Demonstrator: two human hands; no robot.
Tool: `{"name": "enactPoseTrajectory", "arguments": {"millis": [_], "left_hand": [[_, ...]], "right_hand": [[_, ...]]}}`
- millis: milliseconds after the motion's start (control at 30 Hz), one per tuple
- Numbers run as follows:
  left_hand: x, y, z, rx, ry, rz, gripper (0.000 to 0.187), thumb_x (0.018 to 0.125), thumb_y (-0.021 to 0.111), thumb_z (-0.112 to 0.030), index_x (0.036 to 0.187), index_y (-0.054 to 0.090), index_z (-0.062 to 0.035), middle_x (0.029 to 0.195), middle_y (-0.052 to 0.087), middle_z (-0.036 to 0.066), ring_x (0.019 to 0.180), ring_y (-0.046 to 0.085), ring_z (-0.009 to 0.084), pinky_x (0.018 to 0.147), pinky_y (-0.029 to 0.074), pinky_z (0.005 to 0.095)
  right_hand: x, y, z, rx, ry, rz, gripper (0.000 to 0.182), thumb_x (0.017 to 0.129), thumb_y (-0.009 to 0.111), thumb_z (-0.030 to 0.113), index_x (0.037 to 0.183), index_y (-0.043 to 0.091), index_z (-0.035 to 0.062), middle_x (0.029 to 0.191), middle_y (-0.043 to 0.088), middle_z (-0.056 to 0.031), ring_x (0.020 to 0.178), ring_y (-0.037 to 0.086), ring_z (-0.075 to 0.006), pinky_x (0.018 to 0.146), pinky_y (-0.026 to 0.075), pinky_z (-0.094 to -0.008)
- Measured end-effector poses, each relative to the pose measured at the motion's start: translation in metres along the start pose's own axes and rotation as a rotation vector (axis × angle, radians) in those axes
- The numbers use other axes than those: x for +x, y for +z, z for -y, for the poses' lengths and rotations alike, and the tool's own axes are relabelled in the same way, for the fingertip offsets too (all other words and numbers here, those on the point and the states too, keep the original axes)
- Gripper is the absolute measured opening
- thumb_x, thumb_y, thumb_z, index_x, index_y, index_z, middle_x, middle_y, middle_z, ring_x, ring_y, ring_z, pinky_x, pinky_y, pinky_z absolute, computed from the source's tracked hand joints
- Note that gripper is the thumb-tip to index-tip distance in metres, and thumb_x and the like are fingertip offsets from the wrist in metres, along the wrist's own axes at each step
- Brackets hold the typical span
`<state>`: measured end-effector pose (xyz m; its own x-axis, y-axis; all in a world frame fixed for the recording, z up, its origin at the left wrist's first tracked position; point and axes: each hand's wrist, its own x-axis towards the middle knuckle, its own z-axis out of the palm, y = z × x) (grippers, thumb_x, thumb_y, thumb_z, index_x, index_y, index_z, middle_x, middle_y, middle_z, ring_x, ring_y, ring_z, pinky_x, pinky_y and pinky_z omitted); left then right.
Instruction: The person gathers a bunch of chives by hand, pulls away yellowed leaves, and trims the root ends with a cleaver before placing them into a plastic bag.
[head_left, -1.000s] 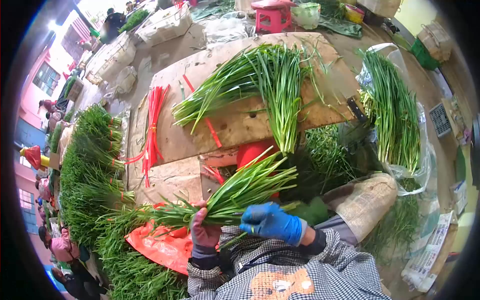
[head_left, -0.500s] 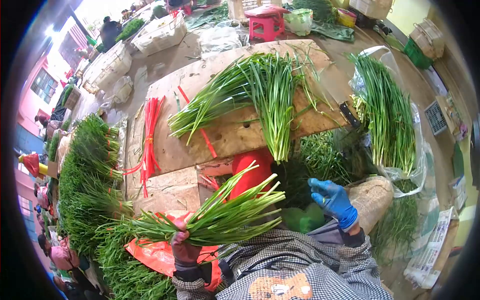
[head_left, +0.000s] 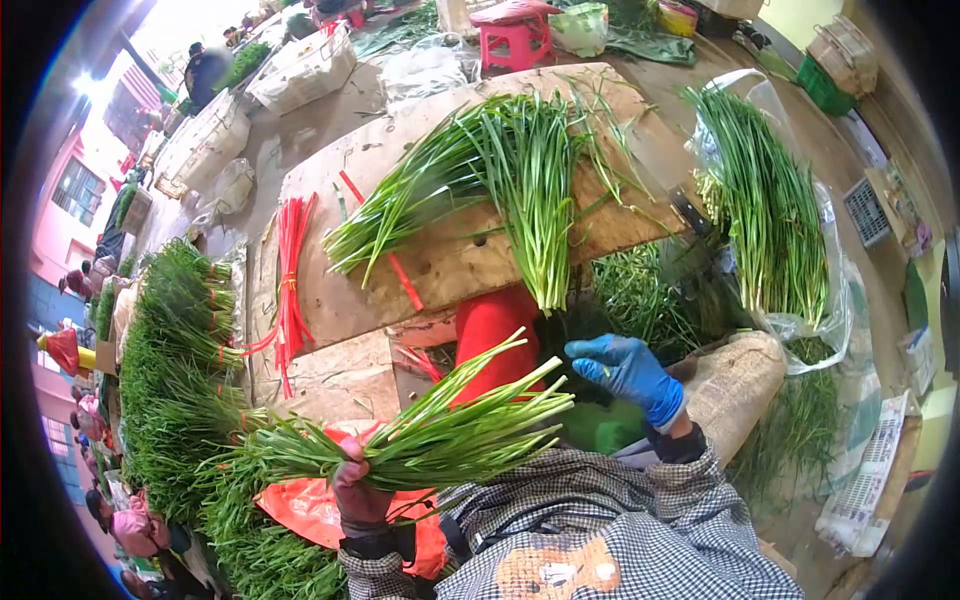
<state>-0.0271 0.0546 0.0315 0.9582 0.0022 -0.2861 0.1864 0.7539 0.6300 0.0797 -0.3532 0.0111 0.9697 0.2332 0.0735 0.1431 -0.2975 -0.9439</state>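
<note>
My left hand (head_left: 361,487), in a dark reddish glove, is closed round a bunch of garlic chives (head_left: 470,425). The pale cut ends fan out to the right, and the leaves trail to the left. My right hand (head_left: 632,378), in a blue glove, is raised to the right of those ends, apart from them, its fingers stretched leftward with a gap between them. Loose chives (head_left: 530,190) lie in a heap on the wooden board (head_left: 440,270) ahead. Red ties (head_left: 290,290), gathered in a bundle, rest on the board's left side.
Tied green bunches (head_left: 175,370) stand in rows at left. More chives (head_left: 765,210) lie on clear plastic at right. A dark-handled blade (head_left: 690,212) sits at the board's right edge. Further off are a pink stool (head_left: 515,38), white crates (head_left: 305,75) and other people.
My right hand has moved left, closer to the cut ends of the held bunch. My left hand keeps its hold. The whole view has shifted slightly.
</note>
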Motion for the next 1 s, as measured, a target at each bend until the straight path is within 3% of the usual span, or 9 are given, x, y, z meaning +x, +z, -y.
{"name": "enactPoseTrajectory", "arguments": {"millis": [200,333,433,467,567,733,800,867,1000], "left_hand": [[0.004,0.002,0.002,-0.054,-0.032,0.038,0.02,0.075,0.051,-0.009,0.095,0.052,-0.0097,0.115,0.06,0.018,0.108,0.057,0.0381,0.098,0.044,0.0539],[0.004,-0.016,0.006,-0.049,-0.025,0.055,0.02,0.076,0.051,-0.01,0.096,0.052,-0.0101,0.112,0.059,0.015,0.109,0.056,0.0343,0.101,0.042,0.0515],[0.002,-0.004,0.009,0.067,-0.041,0.043,0.02,0.077,0.051,-0.012,0.097,0.052,-0.0102,0.113,0.059,0.013,0.11,0.056,0.0333,0.102,0.041,0.0516],[0.005,0.005,0.01,0.024,-0.032,0.147,0.022,0.077,0.052,-0.012,0.099,0.053,-0.0098,0.116,0.059,0.014,0.111,0.055,0.0338,0.101,0.042,0.0514],[0.003,0.005,0.014,-0.004,-0.033,-0.04,0.027,0.074,0.055,-0.011,0.101,0.055,-0.0097,0.122,0.058,0.018,0.114,0.055,0.038,0.1,0.043,0.054],[0.006,0.012,0.0,0.016,-0.015,0.11,0.034,0.071,0.055,-0.009,0.105,0.058,-0.0108,0.128,0.056,0.023,0.118,0.053,0.0428,0.101,0.042,0.0588],[0.003,0.004,-0.005,0.04,0.025,0.081,0.036,0.071,0.055,-0.01,0.106,0.06,-0.0117,0.126,0.056,0.025,0.119,0.052,0.0427,0.101,0.041,0.0602],[0.002,0.004,-0.007,0.077,0.035,0.062,0.034,0.072,0.056,-0.011,0.106,0.059,-0.0107,0.126,0.056,0.025,0.119,0.052,0.0424,0.102,0.041,0.0601],[0.002,0.016,-0.016,0.39,-0.014,0.017,0.037,0.079,0.06,-0.019,0.113,0.056,-0.0055,0.128,0.055,0.019,0.119,0.053,0.0342,0.107,0.038,0.0487]], "right_hand": [[-0.02,0.036,-0.009,0.462,0.342,0.282,0.019,0.088,0.071,0.016,0.102,0.072,0.0025,0.09,0.071,-0.0052,0.085,0.062,-0.0095,0.079,0.05,-0.027],[-0.021,0.037,-0.011,0.245,0.256,0.2,0.014,0.088,0.07,0.015,0.095,0.072,0.0021,0.09,0.071,-0.0052,0.085,0.061,-0.0084,0.079,0.049,-0.0267],[-0.022,0.036,-0.016,0.148,0.051,0.033,0.013,0.089,0.067,0.015,0.093,0.07,0.0027,0.081,0.067,-0.0077,0.073,0.061,-0.0147,0.069,0.048,-0.0296],[-0.023,0.036,-0.016,0.044,0.027,-0.007,0.01,0.086,0.067,0.012,0.089,0.067,0.0025,0.078,0.063,-0.0149,0.07,0.063,-0.0282,0.065,0.048,-0.0342],[-0.027,0.031,-0.025,-0.051,0.025,-0.134,0.01,0.087,0.066,0.013,0.087,0.066,0.002,0.077,0.061,-0.0155,0.07,0.062,-0.0295,0.064,0.048,-0.0351],[-0.032,-0.014,-0.032,0.354,0.243,-0.321,0.021,0.097,0.059,0.018,0.087,0.065,0.001,0.082,0.071,-0.0082,0.069,0.066,-0.0122,0.065,0.055,-0.0271],[-0.046,-0.046,-0.045,0.051,0.244,-0.387,0.019,0.094,0.063,0.018,0.083,0.066,0.0031,0.078,0.07,-0.0087,0.068,0.066,-0.014,0.062,0.053,-0.0282],[-0.06,-0.082,-0.07,-0.279,0.307,-0.456,0.015,0.084,0.069,0.017,0.078,0.067,0.004,0.074,0.064,-0.0127,0.073,0.065,-0.0278,0.066,0.049,-0.0367],[-0.078,-0.121,-0.059,-0.66,0.382,-0.412,0.025,0.081,0.07,0.017,0.104,0.07,0.0078,0.097,0.068,-0.0147,0.088,0.065,-0.0318,0.08,0.052,-0.0381]]}}
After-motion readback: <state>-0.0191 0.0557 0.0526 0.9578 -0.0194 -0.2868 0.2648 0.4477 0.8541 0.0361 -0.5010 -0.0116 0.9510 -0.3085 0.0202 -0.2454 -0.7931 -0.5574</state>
